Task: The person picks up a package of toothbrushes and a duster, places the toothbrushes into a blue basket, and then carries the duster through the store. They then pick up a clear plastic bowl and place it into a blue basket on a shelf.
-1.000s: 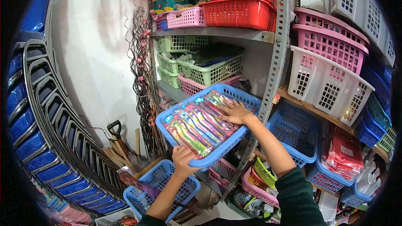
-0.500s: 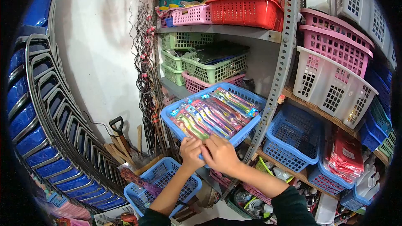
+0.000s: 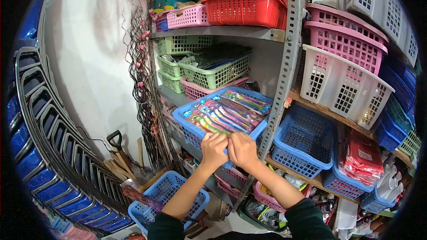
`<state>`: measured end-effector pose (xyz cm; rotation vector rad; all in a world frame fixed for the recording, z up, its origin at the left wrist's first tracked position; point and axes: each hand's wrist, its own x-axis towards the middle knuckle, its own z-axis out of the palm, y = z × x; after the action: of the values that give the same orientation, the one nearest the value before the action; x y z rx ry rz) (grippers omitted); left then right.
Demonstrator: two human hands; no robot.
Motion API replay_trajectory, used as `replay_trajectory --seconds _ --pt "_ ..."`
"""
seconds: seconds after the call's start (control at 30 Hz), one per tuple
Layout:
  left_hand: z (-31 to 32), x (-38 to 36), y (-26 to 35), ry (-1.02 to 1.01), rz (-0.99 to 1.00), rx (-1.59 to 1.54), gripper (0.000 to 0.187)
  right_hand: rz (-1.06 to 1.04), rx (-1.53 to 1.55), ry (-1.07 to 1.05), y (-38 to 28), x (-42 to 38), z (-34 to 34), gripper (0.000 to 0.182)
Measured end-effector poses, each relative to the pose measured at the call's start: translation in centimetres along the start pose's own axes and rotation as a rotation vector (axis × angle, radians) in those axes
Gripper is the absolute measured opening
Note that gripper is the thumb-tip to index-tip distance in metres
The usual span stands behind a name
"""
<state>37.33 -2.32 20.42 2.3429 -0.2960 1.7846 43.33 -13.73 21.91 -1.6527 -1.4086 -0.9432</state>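
A blue basket (image 3: 189, 129) filled with packaged toothbrushes (image 3: 227, 111) sits at the shelf, its near end sticking out towards me. My left hand (image 3: 215, 150) is wrapped round the near rim of this basket. Right beside it, touching it, my right hand (image 3: 242, 149) is closed on the same rim. The fingers are curled over the edge, and the parts under the rim are hidden.
Green baskets (image 3: 213, 74) and red baskets (image 3: 244, 11) stand on the shelves behind. A perforated metal post (image 3: 284, 71) rises close to the right side. Lower left is another blue basket (image 3: 167, 186); stacked blue chairs (image 3: 58, 160) line the left.
The view has shifted, so most things appear further left. The held basket now lies further in against the shelf, its near end swung right, with both hands still on its rim.
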Motion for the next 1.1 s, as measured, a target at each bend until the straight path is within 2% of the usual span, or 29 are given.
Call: replay_trajectory --seconds 0.23,0.33,0.53,0.73,0.97,1.1 --pt "3.1 0.1 -2.0 -0.169 -0.004 -0.103 0.025 0.038 -0.122 0.052 4.3 -0.4 1.0 0.008" --pt "4.7 0.6 -3.3 -0.369 -0.075 -0.109 0.037 0.111 -0.196 0.005 6.2 -0.2 1.5 0.01" --pt "8.9 1.5 -4.3 -0.366 -0.075 -0.098 0.039 0.258 -0.353 0.022 8.4 0.2 2.0 0.009" --pt "11.6 2.0 -3.9 -0.325 -0.058 -0.092 0.039 0.299 -0.359 0.088 10.3 -0.1 2.1 0.004" --pt "11.6 1.9 -3.2 -0.362 -0.124 -0.058 0.038 0.232 -0.31 0.189 10.2 -0.6 2.4 0.005" --pt "10.9 0.9 -2.2 -0.252 -0.103 -0.039 0.042 0.326 -0.341 0.063 8.7 -1.3 2.1 0.01"
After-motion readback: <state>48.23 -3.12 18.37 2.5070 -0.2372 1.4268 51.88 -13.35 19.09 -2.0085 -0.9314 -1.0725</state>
